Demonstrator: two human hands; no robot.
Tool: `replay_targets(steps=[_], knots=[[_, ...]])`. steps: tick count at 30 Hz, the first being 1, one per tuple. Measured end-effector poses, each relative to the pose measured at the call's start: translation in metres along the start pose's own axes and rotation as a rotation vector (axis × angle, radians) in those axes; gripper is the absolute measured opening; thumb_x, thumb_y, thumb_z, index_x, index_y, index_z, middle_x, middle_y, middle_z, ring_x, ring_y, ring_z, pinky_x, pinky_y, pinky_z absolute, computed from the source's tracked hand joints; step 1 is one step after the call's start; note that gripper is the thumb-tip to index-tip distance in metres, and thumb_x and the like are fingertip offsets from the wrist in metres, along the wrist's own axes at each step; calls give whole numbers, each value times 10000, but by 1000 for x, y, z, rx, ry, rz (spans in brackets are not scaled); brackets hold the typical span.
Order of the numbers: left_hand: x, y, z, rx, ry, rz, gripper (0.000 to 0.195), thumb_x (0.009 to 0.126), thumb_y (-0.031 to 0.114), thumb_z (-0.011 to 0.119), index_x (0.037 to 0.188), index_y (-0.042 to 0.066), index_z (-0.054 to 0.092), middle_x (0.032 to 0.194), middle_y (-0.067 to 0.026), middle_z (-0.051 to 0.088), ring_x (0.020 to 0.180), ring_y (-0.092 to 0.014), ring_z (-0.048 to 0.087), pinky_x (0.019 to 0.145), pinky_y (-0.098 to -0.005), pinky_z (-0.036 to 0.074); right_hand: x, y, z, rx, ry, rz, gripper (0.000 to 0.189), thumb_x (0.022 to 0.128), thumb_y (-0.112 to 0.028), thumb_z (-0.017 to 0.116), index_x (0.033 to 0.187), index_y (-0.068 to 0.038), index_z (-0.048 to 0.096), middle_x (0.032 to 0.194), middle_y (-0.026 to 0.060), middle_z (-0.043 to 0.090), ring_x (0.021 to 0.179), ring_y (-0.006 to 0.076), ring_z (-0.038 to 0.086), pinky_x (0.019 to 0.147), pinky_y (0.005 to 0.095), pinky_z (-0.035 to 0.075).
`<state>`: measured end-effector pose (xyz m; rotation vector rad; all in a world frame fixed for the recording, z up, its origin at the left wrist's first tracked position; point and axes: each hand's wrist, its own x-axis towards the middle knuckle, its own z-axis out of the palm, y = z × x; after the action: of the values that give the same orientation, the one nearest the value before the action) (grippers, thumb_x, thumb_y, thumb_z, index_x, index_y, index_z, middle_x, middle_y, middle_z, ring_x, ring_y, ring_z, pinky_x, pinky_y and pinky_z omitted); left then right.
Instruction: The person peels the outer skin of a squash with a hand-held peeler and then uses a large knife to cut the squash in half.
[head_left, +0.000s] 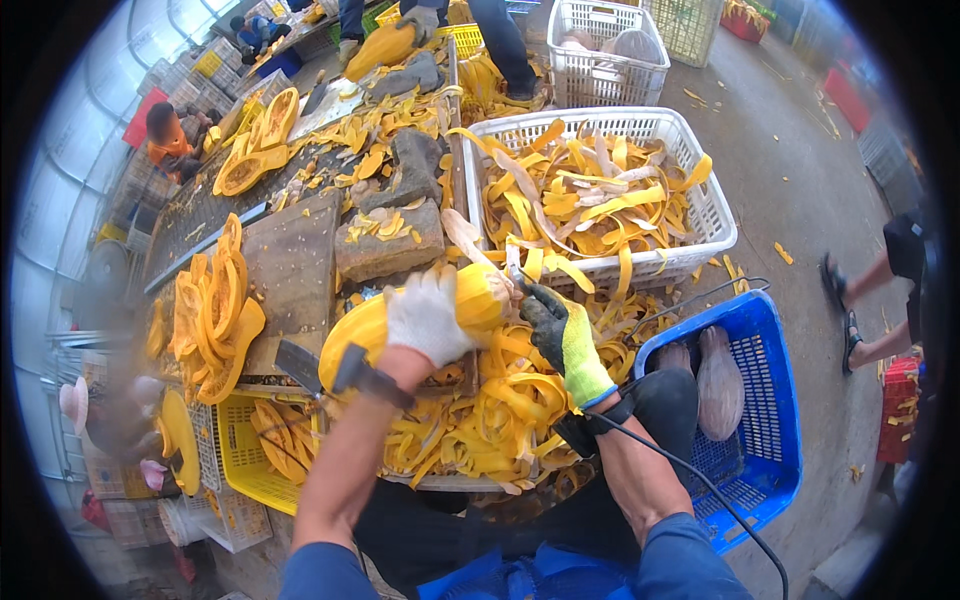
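Note:
My left hand, in a white knit glove, is closed over a peeled orange squash lying across the bench edge. At the squash's right end some pale, rough skin remains. There my right hand, in a yellow-green glove with dark fingers, grips a peeler; its handle is mostly hidden by the fingers. A pale strip of peel rises beside the peeler. Below both hands lies a heap of orange peel ribbons. A wide dark blade rests left of the squash.
A white crate full of peelings stands ahead; a blue crate with unpeeled squashes is at my right. Halved squashes lie at left above a yellow crate. Stone blocks sit on the bench. Other people are around.

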<state>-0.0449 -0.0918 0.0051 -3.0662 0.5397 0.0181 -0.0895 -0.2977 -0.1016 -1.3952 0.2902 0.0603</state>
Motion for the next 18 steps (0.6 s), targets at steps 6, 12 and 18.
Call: replay_targets(steps=[6, 12, 18], knots=[[-10, -4, 32, 133, 170, -52, 1087, 601, 679, 946, 1413, 33, 622, 1233, -153, 666, 1204, -344, 617, 1149, -569, 397, 22, -22, 18, -746, -115, -494, 340, 1055, -365, 625, 1119, -73, 787, 918, 239, 768, 871, 462, 737, 757, 549, 589], [1, -10, 29, 84, 85, -31, 1000, 618, 646, 941, 1352, 37, 639, 1182, -144, 672, 1127, -324, 632, 1055, -523, 437, 15, -22, 37, -1051, -20, -505, 227, 1033, -293, 669, 1086, -101, 777, 858, 201, 745, 789, 408, 739, 690, 507, 574], [19, -25, 24, 25, 81, 19, 944, 607, 665, 942, 1276, 59, 665, 1063, -141, 727, 1016, -341, 711, 931, -489, 521, -110, 44, 14, -887, -43, -330, 256, 994, -230, 690, 1196, -79, 735, 913, 219, 755, 811, 428, 744, 727, 524, 601]])
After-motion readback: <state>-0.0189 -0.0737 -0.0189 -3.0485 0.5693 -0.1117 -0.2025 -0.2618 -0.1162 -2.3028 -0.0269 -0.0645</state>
